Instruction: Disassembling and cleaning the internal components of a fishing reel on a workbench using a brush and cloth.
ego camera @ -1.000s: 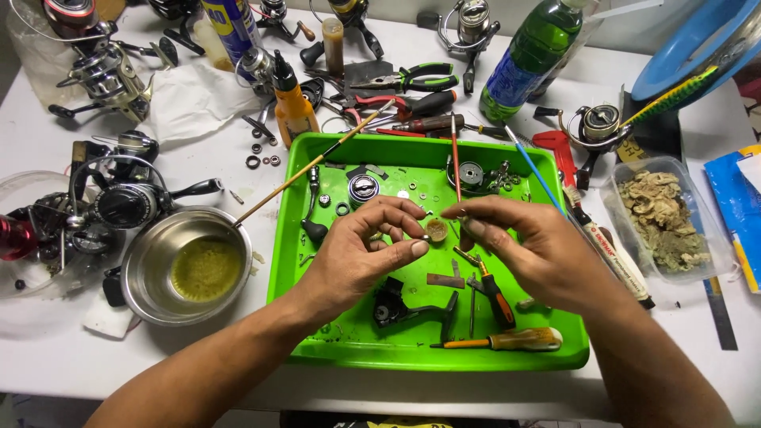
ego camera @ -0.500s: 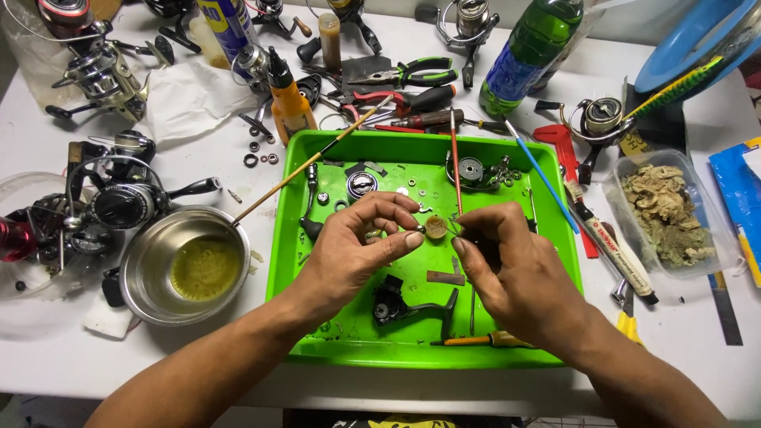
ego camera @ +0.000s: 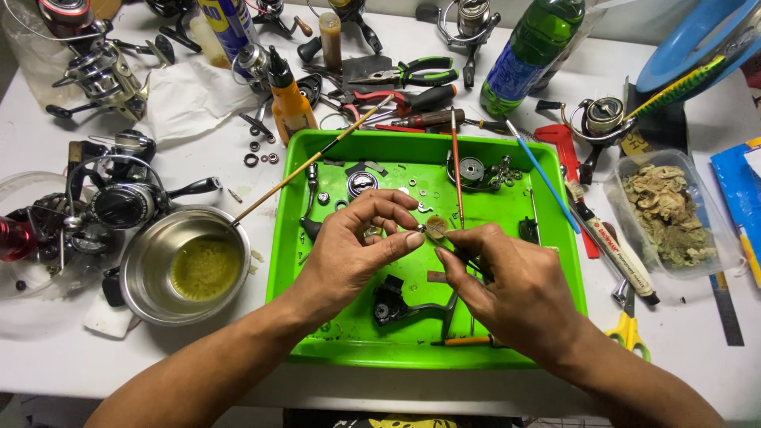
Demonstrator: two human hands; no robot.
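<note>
Over the bright green tray (ego camera: 555,293) my two hands meet. My left hand (ego camera: 353,246) pinches a small round brownish metal part (ego camera: 436,228) between thumb and forefinger. My right hand (ego camera: 519,289) is closed around a thin dark tool whose tip touches that part. Under my hands on the tray lie a black reel body piece (ego camera: 390,301), small washers and screws, and an orange-handled tool (ego camera: 464,342).
A steel bowl of yellowish liquid (ego camera: 186,265) stands left of the tray. Fishing reels (ego camera: 119,202), pliers (ego camera: 408,75), an orange oil bottle (ego camera: 289,99), a green bottle (ego camera: 527,55), brushes and a clear tub (ego camera: 674,214) of brownish bits surround it. Yellow scissors (ego camera: 630,321) lie at right.
My right hand has drawn in closer to the left, and the tool tip now rests on the round part. The left hand has stayed put.
</note>
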